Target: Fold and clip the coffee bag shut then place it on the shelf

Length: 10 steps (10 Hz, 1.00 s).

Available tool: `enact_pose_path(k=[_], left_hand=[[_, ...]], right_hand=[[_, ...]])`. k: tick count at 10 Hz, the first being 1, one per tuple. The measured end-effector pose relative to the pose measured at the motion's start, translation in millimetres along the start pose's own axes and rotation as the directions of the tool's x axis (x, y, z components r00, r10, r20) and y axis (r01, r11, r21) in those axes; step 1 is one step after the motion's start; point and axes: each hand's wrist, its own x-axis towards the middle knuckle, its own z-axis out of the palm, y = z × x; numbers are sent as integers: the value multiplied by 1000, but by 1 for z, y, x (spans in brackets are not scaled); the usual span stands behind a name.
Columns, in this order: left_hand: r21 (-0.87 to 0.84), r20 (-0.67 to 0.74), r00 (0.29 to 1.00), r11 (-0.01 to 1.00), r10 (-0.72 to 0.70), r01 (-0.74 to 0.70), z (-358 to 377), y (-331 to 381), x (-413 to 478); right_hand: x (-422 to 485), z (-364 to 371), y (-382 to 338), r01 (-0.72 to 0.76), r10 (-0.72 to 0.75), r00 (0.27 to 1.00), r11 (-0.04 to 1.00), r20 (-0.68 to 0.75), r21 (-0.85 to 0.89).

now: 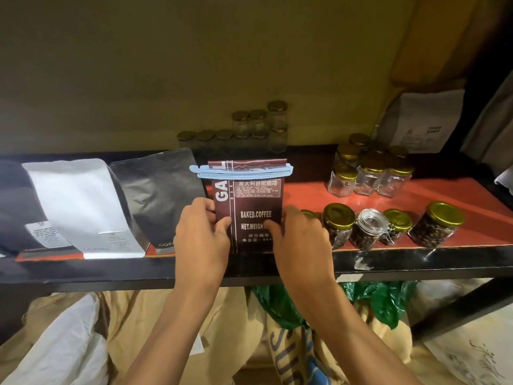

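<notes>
A dark brown coffee bag [254, 201] with white lettering stands upright on the red shelf [311, 194], near its front edge. Its top is folded over, and a light blue clip [241, 171] runs across the fold. My left hand [202, 232] grips the bag's lower left side, thumb on the front face. My right hand [298, 234] holds the lower right side, fingers on the front.
A black bag [163, 195], a white bag [83, 207] and another dark bag stand left of the coffee bag. Gold-lidded glass jars [369, 173] crowd the right half and back of the shelf, some with beans [434, 223]. Sacks lie below the shelf.
</notes>
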Motion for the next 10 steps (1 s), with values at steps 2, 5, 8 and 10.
enact_pose_path(k=[2,5,8,10], left_hand=[[11,44,999,1000,-25,24,0,-2,-1],[-8,61,997,999,-41,41,-3,-9,-1],[-8,46,999,1000,-19,20,-10,-8,-7],[52,64,998,998,19,-22,-34,5,-21]], right_hand=[[-1,2,1,7,-7,999,1000,-31,19],[-3,6,6,-14,22,998,994,-66,109],[-13,1,9,56,-29,981,989,-192,137],[-27,-12,24,251,-175,939,937,-296,244]])
